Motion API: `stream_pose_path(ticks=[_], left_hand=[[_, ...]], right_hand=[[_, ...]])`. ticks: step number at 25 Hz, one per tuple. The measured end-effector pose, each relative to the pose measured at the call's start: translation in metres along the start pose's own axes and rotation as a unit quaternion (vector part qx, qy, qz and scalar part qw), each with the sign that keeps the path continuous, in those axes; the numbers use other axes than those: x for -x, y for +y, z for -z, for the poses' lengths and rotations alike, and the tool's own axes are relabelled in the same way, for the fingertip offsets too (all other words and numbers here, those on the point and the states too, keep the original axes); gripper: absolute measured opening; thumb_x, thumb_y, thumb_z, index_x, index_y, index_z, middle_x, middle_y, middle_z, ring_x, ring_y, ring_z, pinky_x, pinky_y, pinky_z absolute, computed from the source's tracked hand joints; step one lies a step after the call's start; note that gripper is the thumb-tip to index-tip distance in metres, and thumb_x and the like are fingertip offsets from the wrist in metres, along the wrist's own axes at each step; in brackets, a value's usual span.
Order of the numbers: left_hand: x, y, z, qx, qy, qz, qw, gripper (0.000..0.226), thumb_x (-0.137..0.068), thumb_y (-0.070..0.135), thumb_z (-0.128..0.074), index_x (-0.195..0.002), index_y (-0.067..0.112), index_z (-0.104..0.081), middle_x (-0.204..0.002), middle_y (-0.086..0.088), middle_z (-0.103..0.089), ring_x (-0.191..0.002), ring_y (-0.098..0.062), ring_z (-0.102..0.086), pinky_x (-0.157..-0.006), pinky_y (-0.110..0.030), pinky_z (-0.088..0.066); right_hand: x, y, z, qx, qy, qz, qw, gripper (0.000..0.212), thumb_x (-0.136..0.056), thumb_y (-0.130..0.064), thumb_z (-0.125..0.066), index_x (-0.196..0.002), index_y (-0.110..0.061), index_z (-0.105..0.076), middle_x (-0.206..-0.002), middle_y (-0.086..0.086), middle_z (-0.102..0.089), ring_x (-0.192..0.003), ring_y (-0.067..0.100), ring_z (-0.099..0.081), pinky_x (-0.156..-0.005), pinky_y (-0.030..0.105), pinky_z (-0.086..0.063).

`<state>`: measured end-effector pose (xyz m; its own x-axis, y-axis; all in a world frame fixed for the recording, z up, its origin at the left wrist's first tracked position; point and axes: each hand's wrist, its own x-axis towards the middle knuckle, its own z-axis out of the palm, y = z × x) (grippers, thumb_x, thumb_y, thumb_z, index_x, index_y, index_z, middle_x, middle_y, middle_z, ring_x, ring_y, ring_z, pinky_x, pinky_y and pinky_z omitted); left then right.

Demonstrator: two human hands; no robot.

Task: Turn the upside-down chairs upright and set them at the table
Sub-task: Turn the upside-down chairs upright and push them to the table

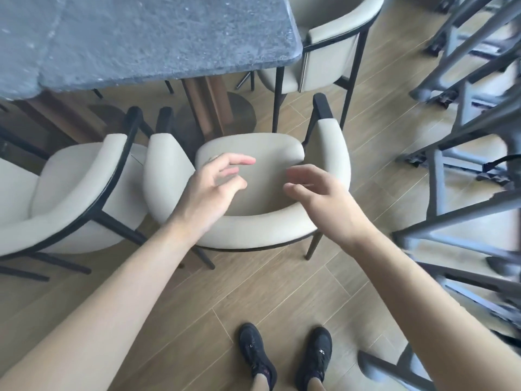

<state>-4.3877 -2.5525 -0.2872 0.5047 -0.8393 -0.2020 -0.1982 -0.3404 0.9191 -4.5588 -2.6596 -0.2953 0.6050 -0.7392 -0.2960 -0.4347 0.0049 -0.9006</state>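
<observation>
A cream upholstered chair [253, 230] with black legs stands upright on the wooden floor in front of me, its seat facing the grey stone table [158, 38]. My left hand [211, 190] hovers over the seat and curved backrest, fingers apart, holding nothing. My right hand [318, 198] hovers beside it over the right part of the backrest, also holding nothing. A second cream chair [70, 198] stands upright to the left, close against the first. A third cream chair [332, 43] stands upright at the table's right end.
Grey metal frames [462, 136], blurred, crowd the right side from top to bottom. The table's wooden pedestal and round base [225, 114] sit under the tabletop. My black shoes [284, 356] stand on wood floor behind the chair.
</observation>
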Motion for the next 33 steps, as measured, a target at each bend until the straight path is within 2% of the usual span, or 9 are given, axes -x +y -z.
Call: stream_pose_path(ticks=[1, 3, 5, 7, 10, 14, 17, 22, 33], left_hand=[[0.004, 0.018, -0.006, 0.016, 0.001, -0.015, 1.000, 0.039, -0.076, 0.021, -0.053, -0.103, 0.043, -0.071, -0.121, 0.025, -0.066, -0.120, 0.007, -0.057, -0.098, -0.016, -0.041], [0.010, 0.054, -0.024, 0.032, -0.006, -0.030, 0.999, 0.043, -0.077, 0.016, -0.052, -0.110, 0.037, -0.070, -0.120, 0.024, -0.068, -0.121, 0.006, -0.057, -0.096, -0.013, -0.042], [0.015, 0.085, -0.045, 0.032, -0.016, -0.051, 0.998, 0.050, -0.076, 0.011, -0.051, -0.116, 0.036, -0.068, -0.126, 0.023, -0.065, -0.125, 0.004, -0.055, -0.101, -0.020, -0.042], [0.022, 0.114, -0.069, 0.023, -0.030, -0.077, 0.996, 0.058, -0.074, 0.006, -0.050, -0.121, 0.036, -0.066, -0.133, 0.022, -0.061, -0.130, 0.003, -0.051, -0.106, -0.025, -0.041], [0.030, 0.150, -0.104, 0.046, -0.051, -0.099, 0.993, 0.065, -0.071, 0.005, -0.048, -0.126, 0.034, -0.064, -0.135, 0.022, -0.061, -0.131, 0.005, -0.049, -0.106, -0.018, -0.040], [0.035, 0.192, -0.154, 0.077, -0.085, -0.111, 0.987, 0.061, -0.072, 0.007, -0.046, -0.122, 0.034, -0.067, -0.137, 0.018, -0.061, -0.131, 0.002, -0.051, -0.114, -0.031, -0.037], [0.032, 0.214, -0.186, 0.112, -0.108, -0.112, 0.982, 0.052, -0.077, 0.016, -0.047, -0.122, 0.035, -0.067, -0.134, 0.019, -0.064, -0.132, -0.002, -0.052, -0.118, -0.042, -0.034], [0.028, 0.243, -0.229, 0.138, -0.143, -0.130, 0.971, 0.045, -0.081, 0.047, -0.047, -0.120, 0.042, -0.069, -0.135, 0.022, -0.062, -0.130, -0.005, -0.055, -0.108, -0.043, -0.041], [-0.086, 0.274, -0.283, 0.145, -0.147, -0.113, 0.972, 0.052, -0.078, 0.051, -0.047, -0.119, 0.030, -0.070, -0.133, 0.012, -0.066, -0.123, -0.009, -0.063, -0.105, -0.044, -0.046]], right_hand=[[0.009, -0.010, 0.016, -0.020, 0.012, 0.011, 1.000, 0.032, -0.095, -0.020, -0.062, -0.128, -0.019, -0.063, -0.125, -0.011, -0.064, -0.106, -0.007, -0.060, -0.076, -0.001, -0.042], [0.027, -0.029, 0.048, -0.044, 0.030, 0.031, 0.998, 0.036, -0.093, -0.011, -0.064, -0.129, -0.018, -0.062, -0.127, -0.007, -0.065, -0.111, 0.004, -0.063, -0.091, 0.012, -0.049], [0.044, -0.044, 0.079, -0.035, 0.035, 0.050, 0.998, 0.041, -0.091, -0.009, -0.067, -0.130, -0.020, -0.061, -0.128, -0.008, -0.064, -0.115, 0.007, -0.063, -0.101, 0.029, -0.050], [0.065, -0.055, 0.112, -0.021, 0.030, 0.062, 0.997, 0.046, -0.089, -0.010, -0.069, -0.131, -0.025, -0.059, -0.129, -0.011, -0.063, -0.116, 0.004, -0.061, -0.103, 0.036, -0.049], [0.090, -0.064, 0.158, -0.016, 0.034, 0.082, 0.996, 0.050, -0.088, -0.010, -0.071, -0.132, -0.029, -0.057, -0.129, -0.016, -0.063, -0.116, -0.002, -0.060, -0.103, 0.034, -0.048], [0.119, -0.059, 0.216, -0.094, 0.092, 0.102, 0.986, 0.032, -0.098, -0.020, -0.061, -0.129, -0.022, -0.061, -0.126, -0.013, -0.066, -0.112, -0.004, -0.062, -0.096, 0.020, -0.049], [0.130, -0.051, 0.253, -0.127, 0.147, 0.108, 0.975, 0.027, -0.100, -0.023, -0.057, -0.127, -0.023, -0.063, -0.125, -0.014, -0.066, -0.112, -0.001, -0.063, -0.098, 0.025, -0.048], [0.136, -0.038, 0.308, -0.157, 0.198, 0.121, 0.960, 0.025, -0.099, -0.019, -0.058, -0.123, -0.023, -0.065, -0.123, -0.014, -0.068, -0.111, 0.003, -0.065, -0.100, 0.031, -0.050], [0.054, -0.010, 0.375, -0.177, 0.230, 0.058, 0.955, 0.025, -0.097, -0.014, -0.061, -0.117, -0.025, -0.068, -0.118, -0.016, -0.070, -0.109, 0.001, -0.066, -0.101, 0.036, -0.050]])
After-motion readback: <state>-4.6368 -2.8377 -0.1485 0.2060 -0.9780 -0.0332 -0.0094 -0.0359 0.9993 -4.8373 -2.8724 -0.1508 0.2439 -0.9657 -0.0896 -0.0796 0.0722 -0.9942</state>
